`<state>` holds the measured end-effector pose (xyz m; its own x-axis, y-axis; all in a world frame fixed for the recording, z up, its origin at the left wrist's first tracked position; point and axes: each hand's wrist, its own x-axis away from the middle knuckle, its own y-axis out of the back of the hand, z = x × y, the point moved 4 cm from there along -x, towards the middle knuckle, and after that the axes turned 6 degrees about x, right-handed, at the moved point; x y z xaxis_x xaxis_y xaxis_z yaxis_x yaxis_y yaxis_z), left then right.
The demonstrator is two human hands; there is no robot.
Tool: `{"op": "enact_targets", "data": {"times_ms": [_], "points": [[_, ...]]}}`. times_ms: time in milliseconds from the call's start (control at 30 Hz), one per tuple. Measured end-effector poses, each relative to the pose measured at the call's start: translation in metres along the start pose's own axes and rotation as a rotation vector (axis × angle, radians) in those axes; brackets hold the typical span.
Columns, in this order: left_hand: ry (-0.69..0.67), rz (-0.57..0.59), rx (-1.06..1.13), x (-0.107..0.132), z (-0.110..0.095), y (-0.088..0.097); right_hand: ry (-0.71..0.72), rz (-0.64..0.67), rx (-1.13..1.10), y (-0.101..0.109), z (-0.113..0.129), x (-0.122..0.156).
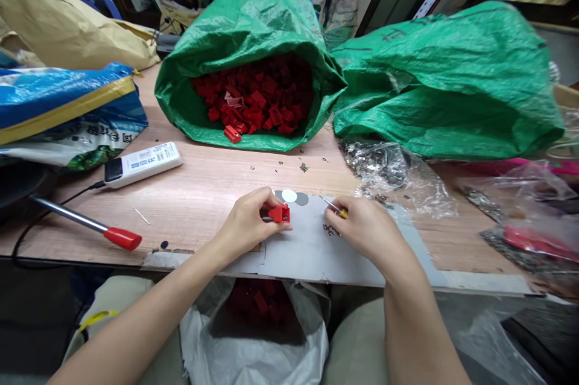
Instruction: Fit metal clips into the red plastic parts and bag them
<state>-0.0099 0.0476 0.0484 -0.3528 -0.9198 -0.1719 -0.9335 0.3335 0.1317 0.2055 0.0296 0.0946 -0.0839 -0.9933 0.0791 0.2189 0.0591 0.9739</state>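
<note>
Between the thumb and fingers of my left hand (248,221) is a small red plastic housing (281,213), its open end turned to the right. My right hand (368,225) is closed on a thin metal-tipped tool with a yellow handle (344,214); its tip points up and left, and its exact kind is hard to make out. Beside the right fingertips, several small dark metal parts (332,230) lie on a grey sheet (298,258). The red housing and the tool are apart.
A green woven sack (181,104) of red housings lies open behind my hands, another green sack (447,89) to its right. Clear bags of metal parts (384,165) sit right. A white power bank (145,165) and a red-handled lever (122,238) are left. A pale sack (253,361) hangs below the table edge.
</note>
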Motion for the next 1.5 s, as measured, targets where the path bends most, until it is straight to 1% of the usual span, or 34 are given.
{"op": "enact_targets", "data": {"times_ms": [67,133,167,233,367,533,633,700,767,833,933,1033,1100,1267,1500], "points": [[-0.002,-0.027,-0.002,-0.001,0.0,0.0,-0.011,-0.024,-0.234,-0.005,0.006,-0.003],[0.007,-0.053,-0.024,-0.001,0.001,0.001,0.002,-0.002,-0.484,-0.015,0.016,-0.007],[0.012,-0.065,-0.041,-0.001,0.001,0.001,0.008,0.01,-0.571,-0.02,0.022,-0.009],[0.018,-0.083,-0.08,0.0,0.001,0.002,0.003,0.028,-0.648,-0.031,0.031,-0.012],[0.012,-0.09,-0.139,0.001,0.001,0.003,-0.038,0.02,-0.6,-0.042,0.039,-0.013],[0.002,-0.084,-0.158,0.0,0.001,0.002,-0.053,0.006,-0.507,-0.044,0.044,-0.009],[-0.014,-0.083,-0.157,-0.001,0.002,0.002,-0.041,-0.019,-0.468,-0.043,0.045,-0.007],[-0.018,-0.083,-0.156,-0.001,0.003,0.002,-0.004,0.004,-0.459,-0.043,0.044,-0.008],[-0.014,-0.078,-0.146,0.0,0.003,0.002,0.066,0.091,-0.524,-0.043,0.041,-0.01],[0.001,-0.061,-0.123,0.0,0.003,0.002,0.122,0.187,-0.647,-0.04,0.035,-0.011],[0.04,-0.021,-0.074,0.0,0.004,0.003,0.117,0.316,-0.769,-0.033,0.021,-0.011],[0.067,0.008,-0.044,0.0,0.003,0.004,0.129,0.516,-0.737,-0.031,0.014,-0.006],[0.073,0.023,-0.04,0.001,0.002,0.005,0.16,0.576,-0.696,-0.03,0.014,-0.003],[0.085,0.05,-0.032,0.001,0.0,0.004,0.214,0.501,-0.624,-0.028,0.02,-0.003],[0.078,0.051,-0.027,0.001,0.001,0.005,0.251,0.451,-0.61,-0.032,0.02,-0.004]]}}
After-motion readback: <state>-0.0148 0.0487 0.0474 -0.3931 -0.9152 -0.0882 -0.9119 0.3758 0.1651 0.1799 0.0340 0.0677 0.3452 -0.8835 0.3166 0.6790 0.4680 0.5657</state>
